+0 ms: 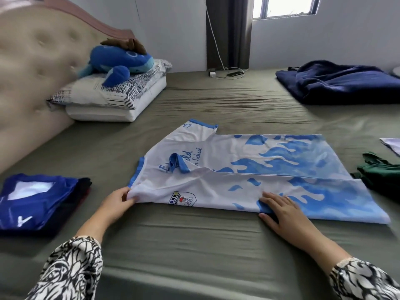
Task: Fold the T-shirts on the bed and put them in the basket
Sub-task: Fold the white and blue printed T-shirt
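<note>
Head view: left grip (118, 201) pinches T-shirt (249, 169) shoulder

Beside the white-and-blue T-shirt (249, 176), the green garment (381, 176) is cut by the right edge — the white scrap (391, 145) beyond it too; the T-shirt's script is partly covered by its folded sleeve.
</note>
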